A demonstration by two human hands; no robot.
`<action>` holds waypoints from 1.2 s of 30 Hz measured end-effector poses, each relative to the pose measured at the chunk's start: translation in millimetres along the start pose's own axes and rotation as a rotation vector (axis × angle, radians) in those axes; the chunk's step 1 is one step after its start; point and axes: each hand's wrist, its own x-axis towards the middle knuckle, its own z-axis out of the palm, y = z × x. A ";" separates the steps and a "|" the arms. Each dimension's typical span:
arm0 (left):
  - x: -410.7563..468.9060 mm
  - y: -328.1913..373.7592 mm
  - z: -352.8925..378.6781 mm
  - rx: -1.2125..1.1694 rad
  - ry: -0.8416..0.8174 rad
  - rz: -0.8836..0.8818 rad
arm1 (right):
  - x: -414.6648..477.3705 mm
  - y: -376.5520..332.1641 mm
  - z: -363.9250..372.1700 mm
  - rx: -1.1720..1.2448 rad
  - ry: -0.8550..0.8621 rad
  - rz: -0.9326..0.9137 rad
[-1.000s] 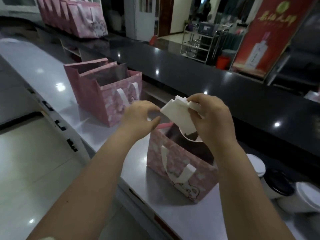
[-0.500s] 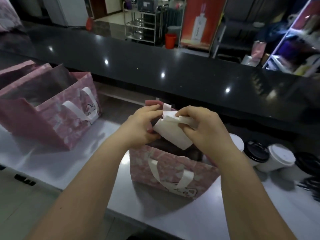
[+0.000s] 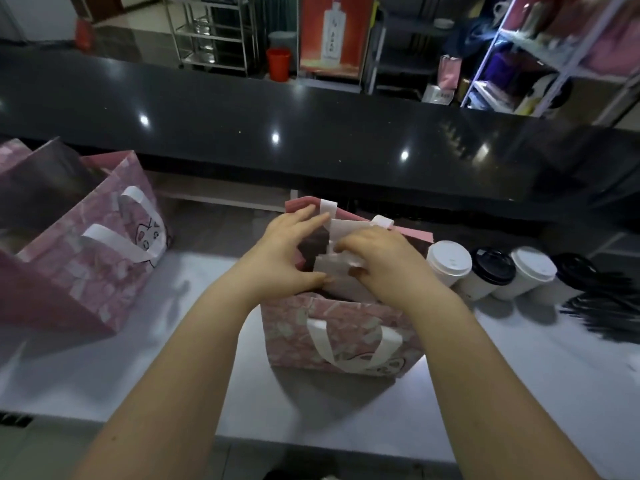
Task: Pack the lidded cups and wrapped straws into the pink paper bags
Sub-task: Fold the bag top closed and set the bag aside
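White card (image 3: 337,271) was held above pink bag (image 3: 346,327) a second ago; now sunk partway into bag mouth, lower edge hidden behind near wall. Card's left edge was pinched by left hand (image 3: 287,251), top clasped under curled fingers of right hand (image 3: 377,258). Bag was stood mid-counter (image 3: 173,341). Three lidded cups (image 3: 448,263) were left waiting just at bag's 3 o'clock, straws (image 3: 602,306) further out; none seen packed. Insert judged nearly seated, cups likely next. Spare bags (image 3: 86,258) were stood open at 9 o'clock.

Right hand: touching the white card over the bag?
Touching. Head view: right hand fingers curl onto the card, no gap, above the open bag.
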 end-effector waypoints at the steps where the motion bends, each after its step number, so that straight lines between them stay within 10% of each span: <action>1: -1.0 -0.3 0.7 0.005 0.003 0.005 | -0.9 -0.5 3.7 -0.001 -0.029 0.004; 8: -4.5 0.9 2.7 0.019 0.033 0.015 | -9.7 4.8 4.2 0.031 -0.150 0.104; 26: -21.8 7.4 7.1 0.006 0.416 0.075 | -53.1 37.0 -5.6 0.415 0.370 0.068; 36: -76.1 -20.3 22.3 -0.720 0.430 -0.087 | -118.2 86.3 21.3 1.158 0.488 0.255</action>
